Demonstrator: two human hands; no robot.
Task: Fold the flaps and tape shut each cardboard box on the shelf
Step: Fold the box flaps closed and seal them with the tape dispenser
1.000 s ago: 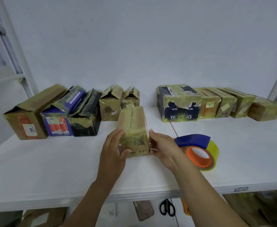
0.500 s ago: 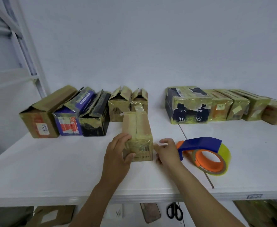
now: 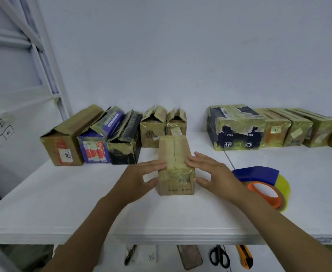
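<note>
Nearest me, below the shelf's [image 3: 63,203] front lip, scissors [image 3: 219,256] and an orange utility knife [image 3: 244,257] lie on a lower level; above that edge both forearms reach in to the small cardboard box [image 3: 176,167], which stands on the shelf near its front, flaps folded flat and a glossy strip running along the top seam and down the front face; the left hand [image 3: 139,177] lies with straight fingers along the box's top left edge and its thumb at the front left corner, pressing and not clutching; the right hand [image 3: 214,173] mirrors it on the right edge, fingers flat, thumb by the front face, nothing held in either; half a second back the right hand was down on the shelf next to the tape dispenser [image 3: 259,173] while the left steadied the box alone, so it has come back empty, and the dispenser sits untouched just right of the box; I read that as the strip being laid and now smoothed, so this box is close to finished; further back on the left stand five open boxes [image 3: 94,140] with flaps up, my remaining work; on the right the taped boxes [image 3: 237,128] sit in a row against the wall, where I judge this one belongs next.
</note>
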